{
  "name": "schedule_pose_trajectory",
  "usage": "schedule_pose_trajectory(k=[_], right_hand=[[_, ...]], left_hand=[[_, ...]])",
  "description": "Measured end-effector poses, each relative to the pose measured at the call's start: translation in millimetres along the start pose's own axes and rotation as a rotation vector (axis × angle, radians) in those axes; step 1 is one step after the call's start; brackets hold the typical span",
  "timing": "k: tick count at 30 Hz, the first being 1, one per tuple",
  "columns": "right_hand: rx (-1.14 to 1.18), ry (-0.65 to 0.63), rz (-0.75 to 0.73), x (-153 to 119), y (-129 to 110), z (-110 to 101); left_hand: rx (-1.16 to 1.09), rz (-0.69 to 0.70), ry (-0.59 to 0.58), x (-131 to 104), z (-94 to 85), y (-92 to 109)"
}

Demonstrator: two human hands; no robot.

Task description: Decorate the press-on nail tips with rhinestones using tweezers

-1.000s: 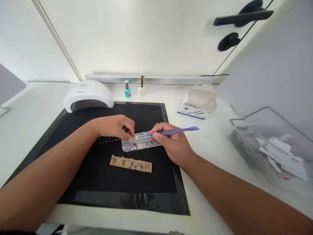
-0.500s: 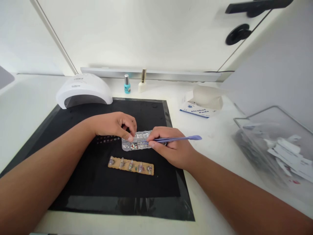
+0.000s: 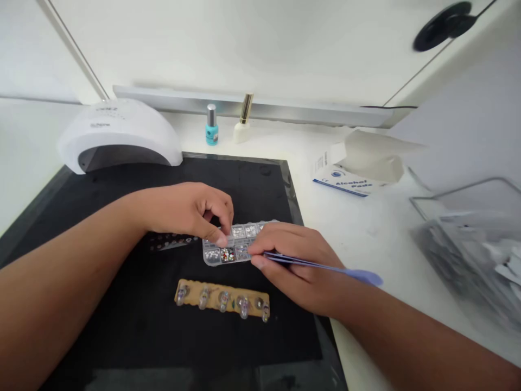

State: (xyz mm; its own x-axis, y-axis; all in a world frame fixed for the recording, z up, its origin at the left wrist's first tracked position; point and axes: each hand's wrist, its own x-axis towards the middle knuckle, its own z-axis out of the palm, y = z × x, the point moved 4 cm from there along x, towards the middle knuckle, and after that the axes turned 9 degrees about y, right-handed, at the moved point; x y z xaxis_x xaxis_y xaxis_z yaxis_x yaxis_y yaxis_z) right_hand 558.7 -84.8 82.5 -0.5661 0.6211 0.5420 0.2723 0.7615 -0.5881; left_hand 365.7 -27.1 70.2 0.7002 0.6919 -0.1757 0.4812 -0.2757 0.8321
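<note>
A clear compartment box (image 3: 212,255) of small rhinestones lies on the black mat, silver in most cells and multicoloured in one. My left hand (image 3: 189,209) is closed at its left part, thumb and fingertips pinching a small clear compartment lid. My right hand (image 3: 299,263) grips purple tweezers (image 3: 362,276), their wide end pointing back to the right. Its fingertips rest at the box's right part and hide some cells and the tweezer tips. Nearer to me, a tan strip (image 3: 214,296) carries several clear decorated false nails (image 3: 223,300).
A white nail lamp (image 3: 122,122) stands at the back left. Turquoise (image 3: 211,133) and cream (image 3: 241,132) polish bottles stand behind the mat (image 3: 171,342). An opened alcohol pads box (image 3: 345,176) and a wire-rimmed bin (image 3: 459,244) are on the right. A dotted sheet (image 3: 169,241) lies under my left wrist.
The view has tilted down and come closer. The tweezers' wide end has swung down toward my right wrist. Both hands remain at the box.
</note>
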Motion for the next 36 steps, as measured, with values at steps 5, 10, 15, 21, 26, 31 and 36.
schedule_pose_trajectory(k=[5,10,15,21,26,31,36], right_hand=[[0.005,-0.004,0.049,1.3,1.0,-0.3],[0.009,-0.008,0.073,3.7,1.5,0.0],[0.005,-0.008,0.076,3.7,0.8,0.2],[0.015,-0.006,0.079,2.7,-2.2,0.8],[0.014,-0.012,0.064,2.5,-4.0,1.9],[0.001,-0.019,0.079,2.7,-3.9,1.1],[0.006,-0.017,0.077,2.2,-4.0,1.4]], left_hand=[[0.012,-0.018,-0.003,0.0,-0.1,0.1],[0.02,-0.024,0.0,0.0,1.3,0.2],[0.03,-0.013,0.005,0.1,0.9,-1.5],[0.04,-0.003,0.008,1.8,-0.2,-2.0],[0.038,0.0,0.006,0.7,-0.3,-1.5],[0.039,0.01,0.01,0.4,-0.2,0.1],[0.046,0.011,0.015,0.9,-0.4,0.5]])
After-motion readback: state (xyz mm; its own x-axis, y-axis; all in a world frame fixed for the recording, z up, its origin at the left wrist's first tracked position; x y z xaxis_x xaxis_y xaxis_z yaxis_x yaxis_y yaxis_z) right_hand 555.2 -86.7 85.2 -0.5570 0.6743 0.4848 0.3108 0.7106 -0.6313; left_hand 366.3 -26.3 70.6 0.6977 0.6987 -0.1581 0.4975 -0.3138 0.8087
